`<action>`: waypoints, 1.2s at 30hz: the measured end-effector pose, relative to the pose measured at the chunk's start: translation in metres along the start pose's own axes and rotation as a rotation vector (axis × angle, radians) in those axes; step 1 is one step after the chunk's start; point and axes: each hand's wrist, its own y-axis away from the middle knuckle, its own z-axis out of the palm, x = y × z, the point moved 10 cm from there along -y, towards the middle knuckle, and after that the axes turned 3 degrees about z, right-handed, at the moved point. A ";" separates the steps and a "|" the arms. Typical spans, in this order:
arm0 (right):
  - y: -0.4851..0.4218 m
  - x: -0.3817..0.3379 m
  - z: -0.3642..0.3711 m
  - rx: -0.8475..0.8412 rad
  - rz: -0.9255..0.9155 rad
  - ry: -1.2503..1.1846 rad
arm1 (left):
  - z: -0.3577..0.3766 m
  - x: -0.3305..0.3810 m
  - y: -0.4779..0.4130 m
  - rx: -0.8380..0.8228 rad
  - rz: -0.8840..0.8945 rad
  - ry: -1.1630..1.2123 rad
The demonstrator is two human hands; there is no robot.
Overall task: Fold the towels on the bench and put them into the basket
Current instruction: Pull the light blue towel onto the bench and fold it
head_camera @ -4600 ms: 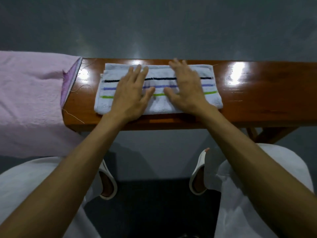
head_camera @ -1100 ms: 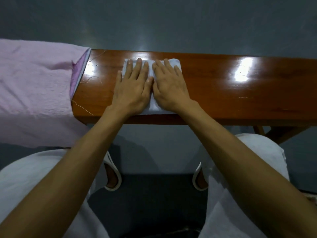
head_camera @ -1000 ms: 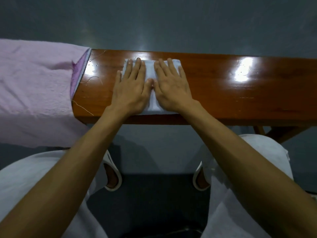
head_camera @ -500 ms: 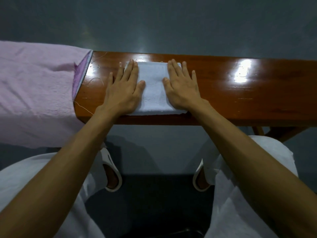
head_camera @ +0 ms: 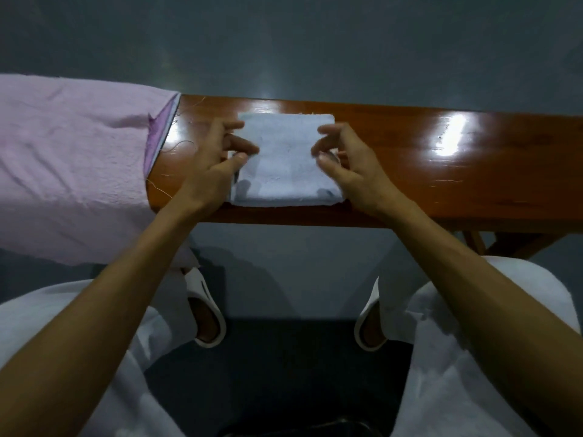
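The towel (head_camera: 287,159) lies folded into a squarish white pad in the middle of the bench (head_camera: 410,171), its near edge almost flush with the bench's near edge. The left hand (head_camera: 211,165) sits at the pad's left side and the right hand (head_camera: 353,165) at its right side. On both, the fingers are curled inward with the thumb brought close to the fingertips, over the side edges of the cloth. I cannot tell from here whether either hand has cloth pinched or is only closing on it.

I judge the folding done and the lift about to start. The pad looks light and soft. It is terry in several layers, so it will sag and the layers may slide apart if it is taken by the top ply alone. I'd slip the fingers under the left and right edges, keep the thumbs on top, and clamp the whole stack from both sides. The bench is glossy, so the pad should slide towards me easily if I need the fingers beneath it.

To the left a pink towel (head_camera: 72,159) drapes over the bench's left end — unfolded, and well clear of the pad. The basket is not in view, so I don't know which way the carry goes.
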 end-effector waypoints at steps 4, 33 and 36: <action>0.013 0.007 0.009 -0.050 -0.045 0.126 | 0.008 -0.008 0.010 -0.101 0.020 -0.046; 0.017 -0.008 -0.018 -0.135 -0.083 0.231 | 0.007 0.028 0.028 -0.104 0.214 -0.203; 0.014 -0.003 -0.022 -0.167 -0.028 0.204 | 0.006 0.021 0.020 -0.075 0.144 -0.122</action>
